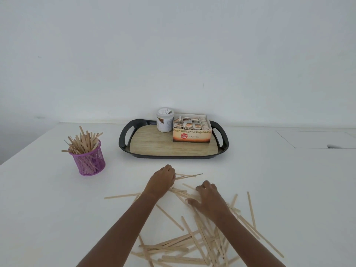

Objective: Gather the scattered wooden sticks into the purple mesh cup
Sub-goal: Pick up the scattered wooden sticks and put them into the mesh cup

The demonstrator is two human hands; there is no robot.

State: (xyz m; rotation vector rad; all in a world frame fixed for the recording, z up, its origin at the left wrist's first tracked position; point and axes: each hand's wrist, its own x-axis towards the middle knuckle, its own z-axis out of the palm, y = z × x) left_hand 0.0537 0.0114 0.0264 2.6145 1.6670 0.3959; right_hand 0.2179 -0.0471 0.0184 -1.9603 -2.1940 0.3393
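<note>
Several pale wooden sticks (192, 241) lie scattered and crossed on the white table in front of me. The purple mesh cup (89, 160) stands upright at the left, holding a bunch of sticks that poke out of its top. My left hand (163, 178) rests at the far edge of the scatter, fingers curled onto the ends of a few sticks (189, 175). My right hand (208, 199) lies palm down on sticks to the right, fingers bent over them. Whether either hand has lifted a stick I cannot tell.
A black tray with a wood-pattern base (154, 147) sits behind the sticks, carrying a white jar (165, 120) and an open ginger tea box (191, 130). The table's left edge runs near the cup. A white wall stands behind.
</note>
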